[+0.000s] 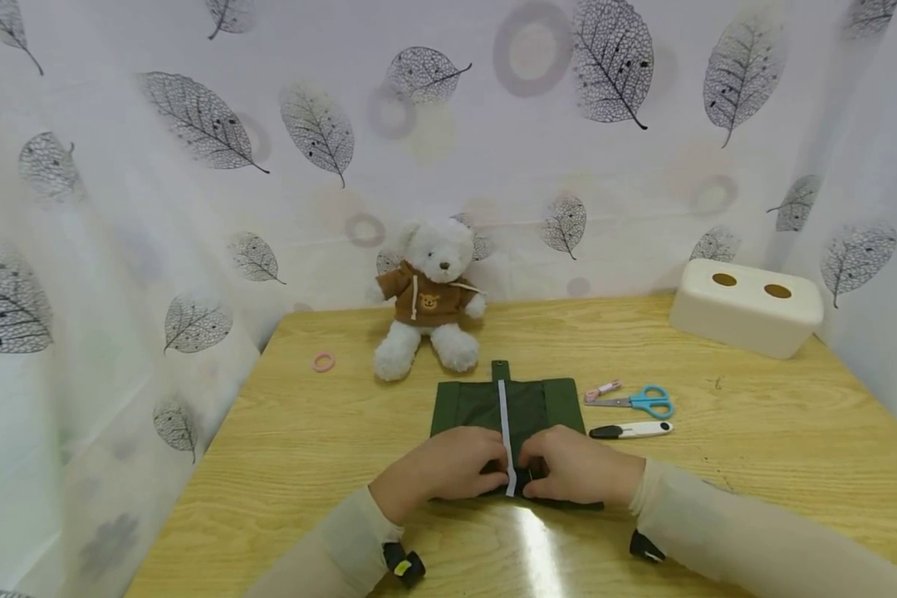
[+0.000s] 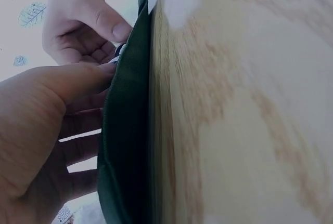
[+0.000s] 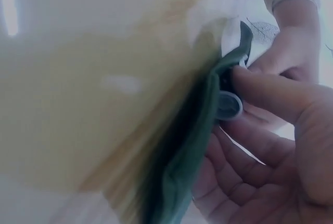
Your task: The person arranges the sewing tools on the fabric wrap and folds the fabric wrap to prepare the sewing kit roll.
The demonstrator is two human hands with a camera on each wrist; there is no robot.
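Observation:
A dark green fabric piece point(image 1: 526, 399) lies flat, a narrow pale strip point(image 1: 504, 415) running down its middle and a snap tab point(image 1: 500, 370) on its far edge. At the strip's near end, my left hand point(image 1: 459, 461) pinches it with thumb and curled fingers. Just right of the strip, my right hand point(image 1: 575, 465) grips a small dark piece with a round, grey-rimmed end point(image 3: 229, 105) between thumb and forefinger. Its kind cannot be told. In the left wrist view the fabric's near edge point(image 2: 127, 115) stands slightly raised from the table, beside both hands.
Right of the fabric lie blue-handled scissors point(image 1: 650, 401), a white-and-black cutter point(image 1: 631, 429) and a small pink item point(image 1: 602, 389). A white teddy bear point(image 1: 428, 299) in a brown hoodie sits behind. A pink ring point(image 1: 323, 362) lies left; a cream box point(image 1: 747, 311) with two holes stands back right.

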